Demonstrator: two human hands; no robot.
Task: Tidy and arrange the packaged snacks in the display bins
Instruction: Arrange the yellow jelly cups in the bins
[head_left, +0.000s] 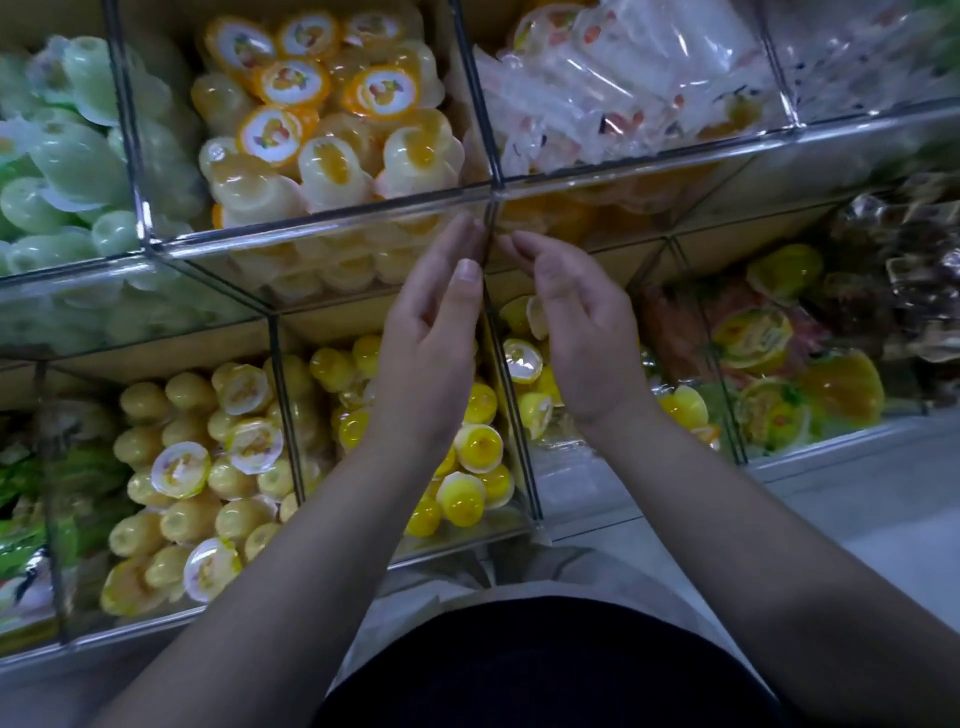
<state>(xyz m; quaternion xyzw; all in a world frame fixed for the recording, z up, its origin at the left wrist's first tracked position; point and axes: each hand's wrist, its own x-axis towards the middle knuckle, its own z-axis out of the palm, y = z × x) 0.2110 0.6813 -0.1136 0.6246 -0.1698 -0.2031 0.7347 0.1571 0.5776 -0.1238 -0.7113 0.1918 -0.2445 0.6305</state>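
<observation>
Both hands are up in front of the clear display bins (322, 218), right at the middle divider. The left hand (434, 343) has its fingers (457, 249) straight and close together, holding nothing; the right hand (579, 338) is just beside it, palm turned inward, fingers (524, 249) loosely curved and also holding nothing. The fingertips reach up to the front wall of the upper tier, but whether they touch the clear panel I cannot tell. In the upper row, pale green jelly cups (67, 171) fill the left bin, orange jelly cups (322, 124) are heaped in the next, some lid-up and some on their sides, and clear wrapped packets (623, 78) lie to the right. In the lower row, pale yellow cups (197, 467) crowd one bin, bright yellow cups (467, 467) sit in the bin beneath the left wrist, and larger fruit cups (769, 374) lie jumbled farther right. Green packets (31, 493) show at the far left, blurred. A light floor (857, 509) lies below the bins.
</observation>
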